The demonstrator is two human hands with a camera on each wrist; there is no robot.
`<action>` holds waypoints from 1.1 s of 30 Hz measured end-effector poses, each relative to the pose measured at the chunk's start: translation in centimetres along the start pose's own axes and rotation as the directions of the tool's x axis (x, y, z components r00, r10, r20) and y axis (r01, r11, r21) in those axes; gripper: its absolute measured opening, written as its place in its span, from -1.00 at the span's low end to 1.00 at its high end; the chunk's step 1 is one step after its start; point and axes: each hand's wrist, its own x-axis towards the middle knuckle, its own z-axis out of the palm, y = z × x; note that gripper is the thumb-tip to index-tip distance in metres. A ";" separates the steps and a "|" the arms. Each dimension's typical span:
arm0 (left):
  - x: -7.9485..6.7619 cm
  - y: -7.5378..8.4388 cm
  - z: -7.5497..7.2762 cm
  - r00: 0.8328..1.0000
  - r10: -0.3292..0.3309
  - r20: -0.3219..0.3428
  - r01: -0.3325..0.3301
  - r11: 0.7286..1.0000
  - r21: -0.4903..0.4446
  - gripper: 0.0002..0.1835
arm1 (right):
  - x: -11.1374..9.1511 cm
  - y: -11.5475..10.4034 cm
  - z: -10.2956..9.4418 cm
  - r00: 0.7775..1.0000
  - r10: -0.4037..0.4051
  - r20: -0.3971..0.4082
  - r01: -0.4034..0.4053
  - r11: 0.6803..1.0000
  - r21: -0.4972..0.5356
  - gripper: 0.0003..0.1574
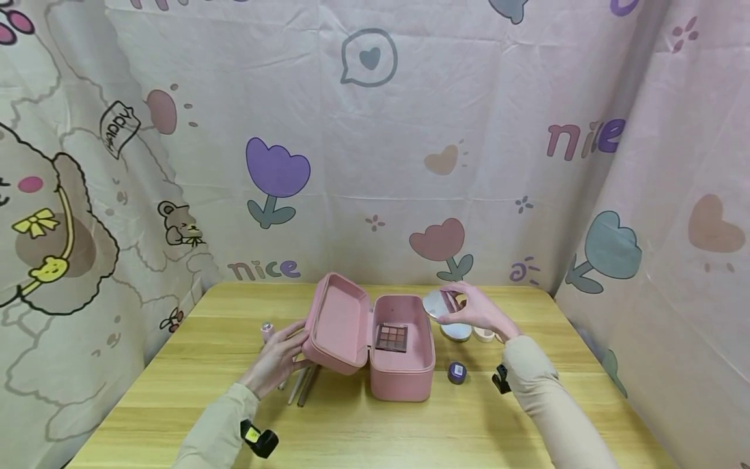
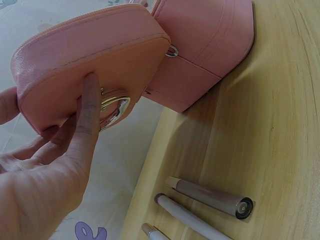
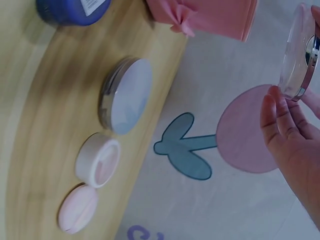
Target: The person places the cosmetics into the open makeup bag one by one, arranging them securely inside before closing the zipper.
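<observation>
A pink makeup case (image 1: 401,385) stands on the wooden table with its lid (image 1: 338,326) swung out to the left. Inside the case lies an eyeshadow palette (image 1: 391,338). My left hand (image 1: 277,358) holds the lid, thumb at its edge and fingers against its outer face near the handle (image 2: 116,111). Above the table, at the right rim of the case, my right hand (image 1: 477,309) pinches a round compact (image 1: 434,305) with a shiny rim. In the right wrist view, that compact (image 3: 294,55) is tilted on edge and partly out of frame.
Right of the case sit a dark blue-purple jar (image 1: 457,372), another round compact (image 3: 131,96), a small white jar (image 3: 92,162) and a pink macaron-shaped item (image 3: 78,209). Slim tubes (image 2: 212,197) and a small pink bottle (image 1: 267,331) are on the left. A printed curtain (image 1: 363,163) hangs behind.
</observation>
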 end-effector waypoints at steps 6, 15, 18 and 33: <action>0.0 0.0 0.0 1.000 0.002 -0.001 -0.002 1.000 -0.005 -0.32 | 1.0 -1.2 0.5 1.000 -0.020 0.009 0.020 1.000 -0.002 -0.07; 0.0 0.0 0.0 1.000 -0.001 -0.003 0.001 1.000 -0.001 -0.30 | 2.7 -2.2 1.6 0.998 -0.034 0.051 0.034 0.999 -0.004 -0.06; 0.0 0.0 -0.1 1.000 -0.003 -0.001 0.003 1.000 -0.006 -0.30 | 3.1 -2.4 2.0 0.997 -0.030 0.064 0.033 0.999 -0.036 -0.05; 0.0 -0.1 -0.1 1.000 -0.002 -0.003 0.002 1.000 -0.003 -0.31 | 4.5 -2.4 4.4 0.992 -0.072 0.108 0.075 0.997 -0.027 -0.07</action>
